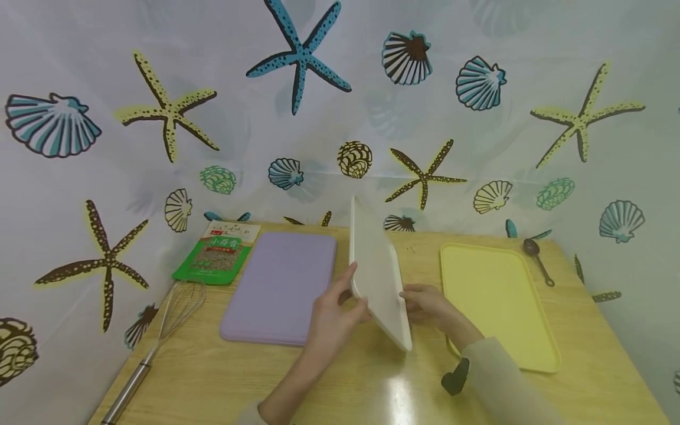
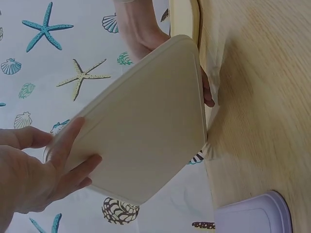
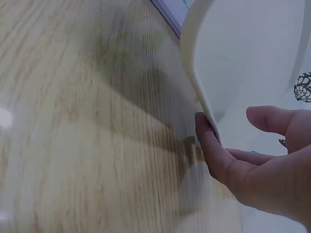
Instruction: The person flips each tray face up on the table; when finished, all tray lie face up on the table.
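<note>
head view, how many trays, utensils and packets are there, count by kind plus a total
Trays: 3 (purple tray, white tray, yellow tray)
Utensils: 2 (whisk, dark spoon)
Packets: 1 (green packet)
Total: 6

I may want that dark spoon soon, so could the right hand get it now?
Probably not without letting go: the right hand holds the white tray. Otherwise, the way over the yellow tray to the spoon looks free.
</note>
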A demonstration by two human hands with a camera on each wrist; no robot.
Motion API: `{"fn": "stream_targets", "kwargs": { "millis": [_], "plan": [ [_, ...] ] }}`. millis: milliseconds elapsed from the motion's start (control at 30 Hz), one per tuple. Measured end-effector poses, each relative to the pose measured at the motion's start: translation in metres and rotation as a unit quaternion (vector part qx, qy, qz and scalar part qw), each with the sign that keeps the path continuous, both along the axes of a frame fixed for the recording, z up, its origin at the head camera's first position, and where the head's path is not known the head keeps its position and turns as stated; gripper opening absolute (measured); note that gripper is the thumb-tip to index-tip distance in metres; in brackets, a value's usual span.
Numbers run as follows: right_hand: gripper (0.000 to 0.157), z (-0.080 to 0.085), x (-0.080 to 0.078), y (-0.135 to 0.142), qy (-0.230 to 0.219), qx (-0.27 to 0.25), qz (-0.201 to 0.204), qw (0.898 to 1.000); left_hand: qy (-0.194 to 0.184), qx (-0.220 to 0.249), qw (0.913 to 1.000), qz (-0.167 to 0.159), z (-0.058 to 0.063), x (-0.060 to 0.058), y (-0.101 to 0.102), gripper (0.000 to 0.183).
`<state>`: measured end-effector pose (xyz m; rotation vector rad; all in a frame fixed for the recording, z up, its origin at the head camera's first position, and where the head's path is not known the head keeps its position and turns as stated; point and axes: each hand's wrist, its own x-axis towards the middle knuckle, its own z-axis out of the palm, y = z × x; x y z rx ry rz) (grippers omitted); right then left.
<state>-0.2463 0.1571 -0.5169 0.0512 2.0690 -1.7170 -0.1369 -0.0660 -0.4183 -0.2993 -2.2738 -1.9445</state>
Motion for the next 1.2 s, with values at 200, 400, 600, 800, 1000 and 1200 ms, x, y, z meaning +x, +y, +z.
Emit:
{"fn": "stream_targets", "kwargs": {
  "millis": [200,400,600,800,1000,1200],
  "plan": [
    [0.048,0.0,0.003,0.006,-0.002,-0.018,-0.016,1.0,-0.044,0.018,0.9986,-0.022,0.002,-0.005,-0.011,0.074],
    [0.051,0.0,0.003,0.019,-0.003,-0.015,-0.014,1.0,-0.118,0.07,0.9896,-0.043,0.005,-0.009,-0.029,0.082],
    [0.052,0.01,0.006,0.029,0.007,0.008,-0.03,1.0,-0.16,0.091,0.9817,-0.049,0.0,-0.01,-0.041,0.08],
    [0.052,0.018,0.008,0.041,0.022,0.001,-0.033,0.999,-0.186,0.108,0.974,-0.069,-0.013,-0.013,-0.053,0.075],
    [0.052,0.019,0.005,0.053,0.027,0.004,-0.046,0.999,-0.206,0.084,0.9709,-0.088,-0.025,-0.017,-0.06,0.067],
    [0.054,0.017,0.0,0.061,0.029,0.009,-0.055,0.998,-0.227,0.06,0.9688,-0.08,-0.04,-0.022,-0.061,0.06]
  ]
}}
